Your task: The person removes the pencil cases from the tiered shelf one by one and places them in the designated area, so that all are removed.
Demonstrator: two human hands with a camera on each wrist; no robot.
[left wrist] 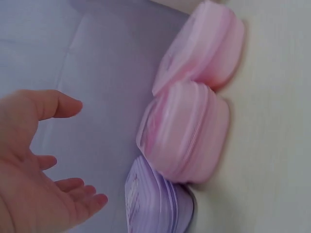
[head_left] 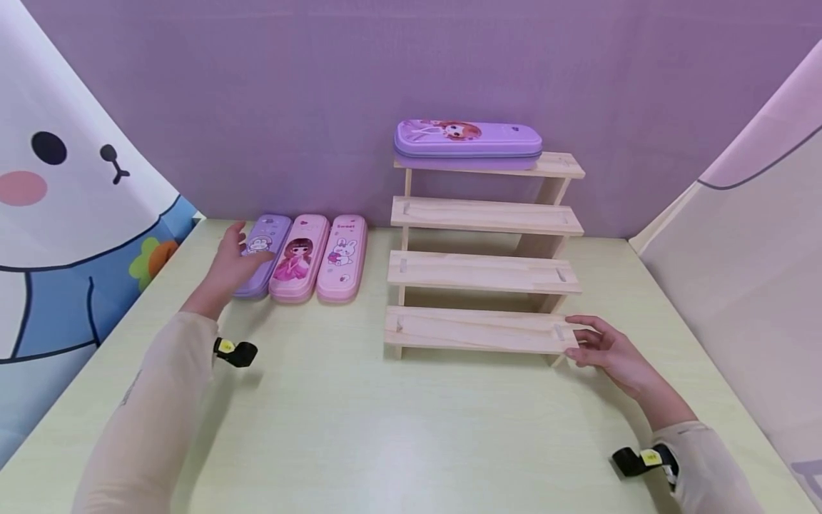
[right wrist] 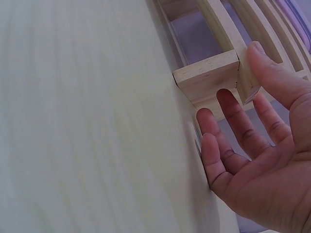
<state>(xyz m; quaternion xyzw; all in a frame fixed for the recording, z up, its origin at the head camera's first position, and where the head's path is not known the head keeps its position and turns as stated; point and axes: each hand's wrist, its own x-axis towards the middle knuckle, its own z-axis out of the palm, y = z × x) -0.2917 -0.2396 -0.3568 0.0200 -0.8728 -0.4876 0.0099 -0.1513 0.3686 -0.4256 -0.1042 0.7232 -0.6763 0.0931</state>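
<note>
On the left, my left hand (head_left: 236, 260) hovers over a purple pencil case (head_left: 275, 232), its thumb and fingers spread apart. The left wrist view shows the palm with nothing in it, beside the cases. Right of the purple case lie a pink case with a doll picture (head_left: 297, 258) and a pink case with a rabbit (head_left: 342, 258). A four-step wooden stand (head_left: 478, 330) rises at centre right. My right hand (head_left: 606, 355) grips the right end of its lowest step, thumb and forefinger at the step's two corners (right wrist: 250, 85).
A lilac pencil case with a doll picture (head_left: 469, 146) lies lengthwise on the top step. Behind the stand hangs a purple cloth (head_left: 289, 107); printed cloths (head_left: 77, 228) flank the pale table (head_left: 385, 428) on both sides.
</note>
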